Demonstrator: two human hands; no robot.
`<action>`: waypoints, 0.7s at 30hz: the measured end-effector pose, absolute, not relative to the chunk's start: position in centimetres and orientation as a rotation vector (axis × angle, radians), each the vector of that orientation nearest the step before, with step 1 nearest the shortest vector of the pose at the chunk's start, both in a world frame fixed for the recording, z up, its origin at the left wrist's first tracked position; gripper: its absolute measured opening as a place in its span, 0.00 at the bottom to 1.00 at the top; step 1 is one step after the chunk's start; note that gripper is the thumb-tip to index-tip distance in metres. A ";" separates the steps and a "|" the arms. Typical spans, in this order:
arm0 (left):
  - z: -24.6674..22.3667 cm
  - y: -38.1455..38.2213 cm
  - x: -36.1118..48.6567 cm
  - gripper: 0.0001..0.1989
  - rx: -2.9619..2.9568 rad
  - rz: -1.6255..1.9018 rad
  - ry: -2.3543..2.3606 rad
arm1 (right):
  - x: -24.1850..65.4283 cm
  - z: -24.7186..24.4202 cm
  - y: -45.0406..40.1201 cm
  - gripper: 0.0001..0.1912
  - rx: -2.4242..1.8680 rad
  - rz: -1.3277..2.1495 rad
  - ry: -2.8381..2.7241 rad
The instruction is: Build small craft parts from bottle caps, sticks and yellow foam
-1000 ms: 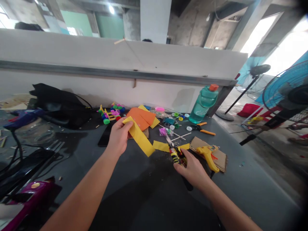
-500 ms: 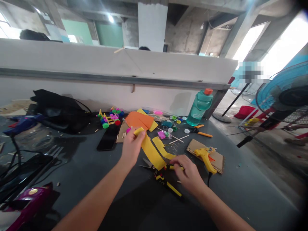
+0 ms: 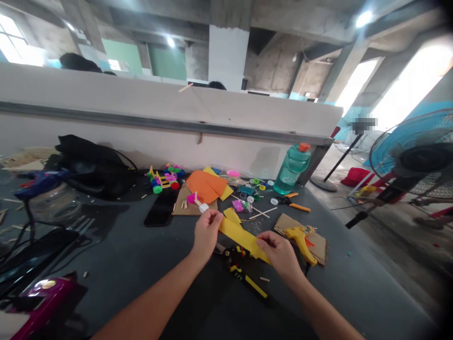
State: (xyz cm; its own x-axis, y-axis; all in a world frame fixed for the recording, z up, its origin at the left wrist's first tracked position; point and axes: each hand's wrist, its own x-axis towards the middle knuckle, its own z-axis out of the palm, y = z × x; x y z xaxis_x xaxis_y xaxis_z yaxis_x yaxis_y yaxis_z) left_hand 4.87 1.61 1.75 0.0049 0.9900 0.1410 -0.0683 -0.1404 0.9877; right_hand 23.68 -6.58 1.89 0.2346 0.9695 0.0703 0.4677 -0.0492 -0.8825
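Note:
A yellow paper strip (image 3: 239, 236) stretches between my two hands above the dark table. My left hand (image 3: 206, 233) pinches its left end, and my right hand (image 3: 279, 250) grips it near the right end. Behind the strip lies another cut yellow piece (image 3: 231, 216), partly covered. Beneath my hands rests a cutting tool with black and yellow handles (image 3: 247, 281); the strip and my fingers hide part of it. To the right of my right hand, a yellow glue gun (image 3: 302, 241) lies on a piece of cardboard (image 3: 283, 224).
A teal bottle (image 3: 290, 171) and orange-handled pliers (image 3: 295, 202) stand and lie at the back right. Orange paper (image 3: 205, 185), small coloured caps and a toy of colourful parts (image 3: 163, 179) are at the back. A black phone (image 3: 159, 208) lies left; a fan (image 3: 421, 160) stands beyond the table.
My right hand has taken hold of the strip's free end. My left hand has moved right and down, and the strip is now drawn out between both hands.

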 end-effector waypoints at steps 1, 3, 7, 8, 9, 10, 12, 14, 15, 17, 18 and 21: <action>1.5 2.0 4.4 0.11 1.309 1.365 1.122 | 24.1 2.0 -6.3 0.11 -1.677 0.733 -1.371; 1.2 2.7 3.6 0.11 1.364 1.411 1.170 | 24.7 2.2 -5.5 0.12 -1.718 0.734 -1.417; 0.7 3.6 2.5 0.13 1.264 1.461 1.192 | 25.8 3.2 -2.5 0.12 -1.731 0.666 -1.503; 0.6 3.8 2.3 0.13 1.261 1.466 1.199 | 26.1 3.6 -1.2 0.12 -1.737 0.613 -1.489; 0.4 3.9 2.2 0.13 1.278 1.464 1.208 | 26.4 3.9 0.4 0.13 -1.749 0.541 -1.460; 0.3 4.0 2.2 0.13 1.314 1.449 1.214 | 26.7 4.2 2.1 0.14 -1.764 0.493 -1.430; -0.1 4.1 2.2 0.12 1.420 1.394 1.219 | 27.1 4.7 5.9 0.16 -1.773 0.426 -1.405; -0.5 4.1 2.2 0.11 1.540 1.335 1.216 | 26.9 4.8 9.7 0.16 -1.789 0.362 -1.399; -0.7 4.1 2.2 0.11 1.594 1.316 1.217 | 26.5 4.7 11.5 0.15 -1.795 0.337 -1.403; -1.0 4.1 2.3 0.12 1.669 1.280 1.221 | 25.1 4.3 14.5 0.14 -1.808 0.317 -1.421; -1.1 4.2 2.3 0.12 1.690 1.268 1.228 | 24.3 4.0 15.8 0.14 -1.810 0.316 -1.438; -1.3 4.4 2.3 0.11 1.707 1.238 1.248 | 21.5 2.9 18.2 0.12 -1.799 0.314 -1.509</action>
State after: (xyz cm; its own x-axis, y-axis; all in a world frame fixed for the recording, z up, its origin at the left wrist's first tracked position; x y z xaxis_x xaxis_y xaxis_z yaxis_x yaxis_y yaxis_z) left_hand 2.27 4.44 -1.35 0.0889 0.9503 0.2984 0.3066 -0.3112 0.8996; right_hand 21.47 18.23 2.94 0.2731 0.9227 0.2719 0.7376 -0.0194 -0.6749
